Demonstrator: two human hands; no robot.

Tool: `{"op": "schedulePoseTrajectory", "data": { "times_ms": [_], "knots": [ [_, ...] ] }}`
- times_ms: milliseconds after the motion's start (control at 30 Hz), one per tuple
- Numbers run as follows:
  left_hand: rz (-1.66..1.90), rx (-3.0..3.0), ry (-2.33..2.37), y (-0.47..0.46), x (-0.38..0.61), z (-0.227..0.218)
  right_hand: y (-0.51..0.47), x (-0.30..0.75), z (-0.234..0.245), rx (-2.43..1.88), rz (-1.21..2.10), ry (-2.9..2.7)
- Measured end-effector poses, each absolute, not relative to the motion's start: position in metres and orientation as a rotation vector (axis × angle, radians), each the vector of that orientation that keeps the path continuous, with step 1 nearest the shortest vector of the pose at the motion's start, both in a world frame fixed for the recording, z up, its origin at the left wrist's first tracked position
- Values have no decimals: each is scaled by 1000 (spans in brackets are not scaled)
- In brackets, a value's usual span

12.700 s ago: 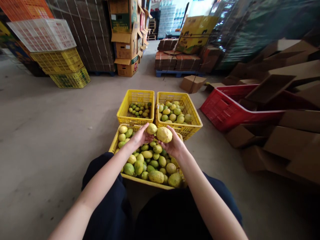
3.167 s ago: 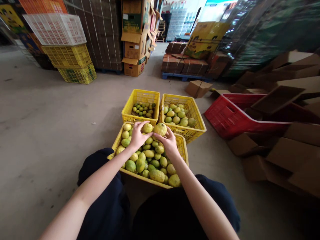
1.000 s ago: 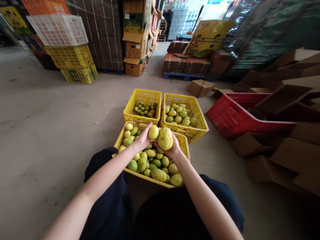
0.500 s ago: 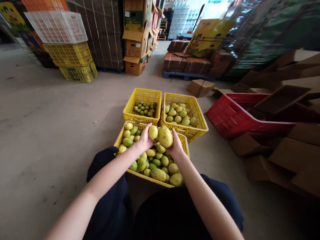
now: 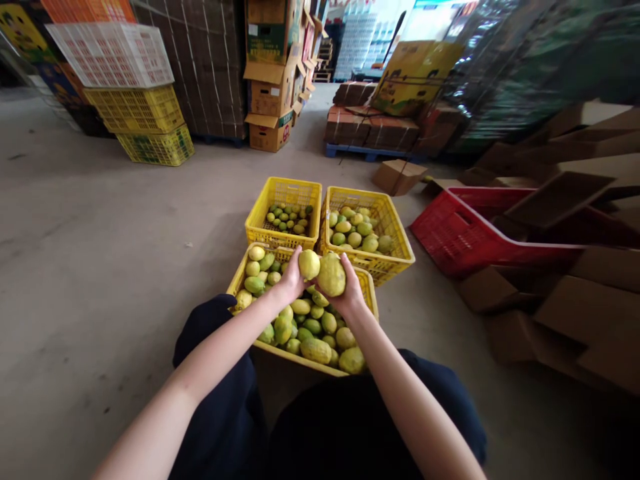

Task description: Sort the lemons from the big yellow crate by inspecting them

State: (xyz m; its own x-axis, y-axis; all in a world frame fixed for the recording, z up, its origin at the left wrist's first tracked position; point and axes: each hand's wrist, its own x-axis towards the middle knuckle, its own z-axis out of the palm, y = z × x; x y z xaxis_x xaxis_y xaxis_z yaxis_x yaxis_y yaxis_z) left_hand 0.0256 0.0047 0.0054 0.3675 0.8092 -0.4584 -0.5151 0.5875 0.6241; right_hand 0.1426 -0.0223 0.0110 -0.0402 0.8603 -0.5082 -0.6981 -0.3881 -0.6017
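My left hand (image 5: 291, 281) is closed around a smaller yellow lemon (image 5: 309, 265). My right hand (image 5: 353, 291) grips a larger, bumpy yellow-green lemon (image 5: 332, 274) from its right side. Both fruits are held side by side above the nearest yellow crate (image 5: 371, 293), which is full of lemons (image 5: 301, 307) in mixed sizes, yellow to green. Behind it stand two more yellow crates: the left crate (image 5: 253, 223) holds small, greener lemons (image 5: 287, 217), and the right crate (image 5: 397, 252) has medium yellowish ones (image 5: 355, 239).
A red crate (image 5: 445, 230) with cardboard in it lies at right, amid a heap of open cartons (image 5: 595, 313). Stacked white and yellow crates (image 5: 135, 110) stand at back left. Farther back are tall box stacks (image 5: 270, 100) and a loaded blue pallet (image 5: 367, 153).
The smaller lemon has turned slightly in my left hand, and the larger one has tilted more upright in my right. Both remain over the nearest crate.
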Motion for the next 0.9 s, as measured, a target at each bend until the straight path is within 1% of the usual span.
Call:
{"op": "schedulePoseTrajectory", "data": {
  "times_ms": [333,567,767,900],
  "knots": [
    [953,331,925,9,21,1,-16,142,3,-1068,1636,-301],
    [983,276,964,9,20,2,-13,147,-11,-1042,1690,-224],
    [926,196,958,9,17,3,-19,144,0,-1097,1734,-155],
    [876,193,940,13,16,-4,-20,146,7,-1082,1714,-75]
  ]
}}
